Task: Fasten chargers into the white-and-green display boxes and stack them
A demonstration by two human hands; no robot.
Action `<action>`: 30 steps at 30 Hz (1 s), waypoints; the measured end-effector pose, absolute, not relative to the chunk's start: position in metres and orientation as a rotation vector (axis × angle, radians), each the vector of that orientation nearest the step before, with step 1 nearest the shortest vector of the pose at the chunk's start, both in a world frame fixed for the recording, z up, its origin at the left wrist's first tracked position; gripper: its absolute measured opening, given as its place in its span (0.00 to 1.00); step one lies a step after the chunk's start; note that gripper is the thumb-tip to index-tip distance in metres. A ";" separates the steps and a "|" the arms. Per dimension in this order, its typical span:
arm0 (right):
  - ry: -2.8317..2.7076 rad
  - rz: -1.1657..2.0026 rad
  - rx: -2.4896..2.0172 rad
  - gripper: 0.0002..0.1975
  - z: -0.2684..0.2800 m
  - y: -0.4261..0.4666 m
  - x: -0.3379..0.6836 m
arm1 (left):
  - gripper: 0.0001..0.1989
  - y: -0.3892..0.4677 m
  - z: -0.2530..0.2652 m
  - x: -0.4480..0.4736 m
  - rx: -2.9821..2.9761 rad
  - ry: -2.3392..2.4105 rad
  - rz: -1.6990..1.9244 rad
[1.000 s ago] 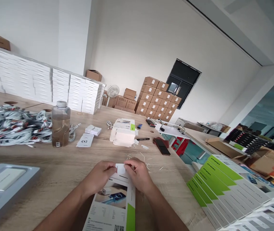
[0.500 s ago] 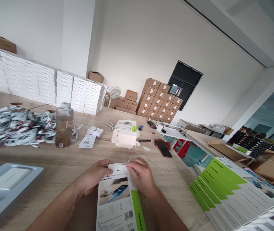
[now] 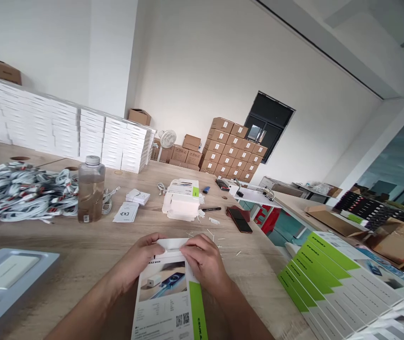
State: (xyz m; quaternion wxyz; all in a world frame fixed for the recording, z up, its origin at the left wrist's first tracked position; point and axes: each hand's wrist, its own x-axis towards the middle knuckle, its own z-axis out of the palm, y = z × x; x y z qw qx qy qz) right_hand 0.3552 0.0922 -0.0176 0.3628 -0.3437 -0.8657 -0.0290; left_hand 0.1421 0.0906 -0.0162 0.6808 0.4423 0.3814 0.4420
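A white and green printed box [image 3: 162, 297] stands in front of me at the table's near edge, its far end toward the middle of the table. My left hand [image 3: 143, 257] grips the upper left corner, thumb on the end flap [image 3: 169, 244]. At the upper right corner, my right hand [image 3: 203, 257] has its fingers closed on the flap's edge. The flap is partly folded between the two hands. The box's lower end runs out of view, and its contents are hidden.
Left lie a grey tray [image 3: 42, 274], a pile of white cables [image 3: 28, 193] and a bottle [image 3: 91, 193]. Ahead are leaflets [image 3: 126, 211], an unfolded box [image 3: 182, 203], a marker [image 3: 211, 209] and a phone [image 3: 240, 219]. Green-edged boxes [image 3: 322, 274] are stacked right.
The flap has been bent further down toward the box's end. Both hands and the box have shifted slightly left in view, and the right fingers have moved inward along the flap.
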 end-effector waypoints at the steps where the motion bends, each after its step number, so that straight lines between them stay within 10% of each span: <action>1: -2.213 -0.064 -0.884 0.12 -0.018 0.092 0.355 | 0.12 0.090 -0.015 0.143 1.043 0.854 1.004; 14: -1.592 1.332 -0.878 0.30 -0.027 0.108 0.369 | 0.12 0.087 -0.012 0.145 1.501 0.950 1.028; 30: -1.520 1.341 -0.866 0.21 -0.017 0.104 0.368 | 0.10 0.083 -0.023 0.154 1.507 0.906 1.108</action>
